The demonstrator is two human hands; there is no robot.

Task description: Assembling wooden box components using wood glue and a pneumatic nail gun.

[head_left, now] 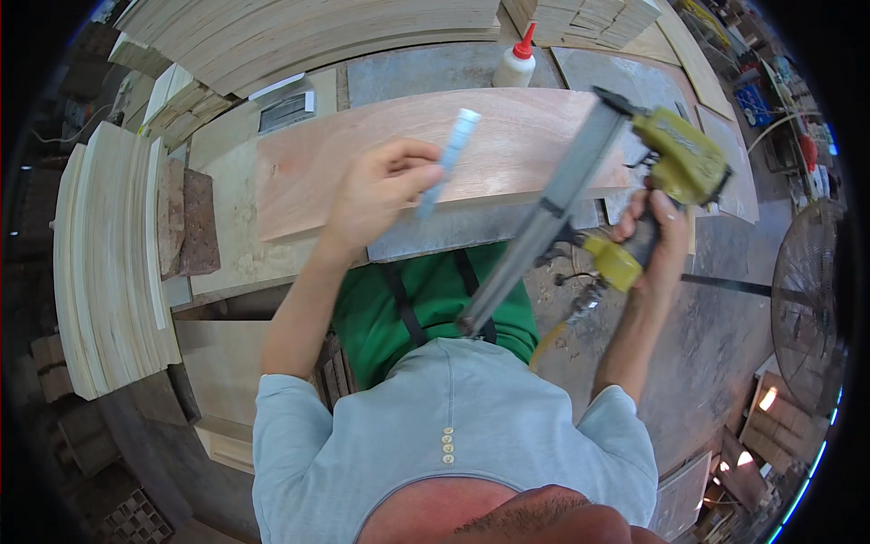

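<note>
Head view
Left hand (376,190): raised over the table, its grip closed around a pale blue-white strip of fasteners (446,161), pinched between thumb and fingers; the strip points up and to the right, its upper end over the board.
Right hand (660,238): grip wrapped around the handle of a yellow-green pneumatic nail gun (675,163), held up at the right of the table.
Nail gun magazine: a long grey metal magazine (535,222) runs from the gun's head diagonally down-left, its free end just over the green apron (426,304).
Air hose: a yellowish hose (544,346) hangs below the gun's handle.
Board: a wide reddish-brown plywood board (507,136) lies flat across the table (227,245), under the left hand.
Glue: a white squeeze bottle with a red nozzle (517,62) stands upright beyond the board.
Left edge: a stack of pale curved plywood strips (109,263), a dark brick-like block (186,222) beside it.
Far edge: more stacked pale wood sheets (299,36).
</note>
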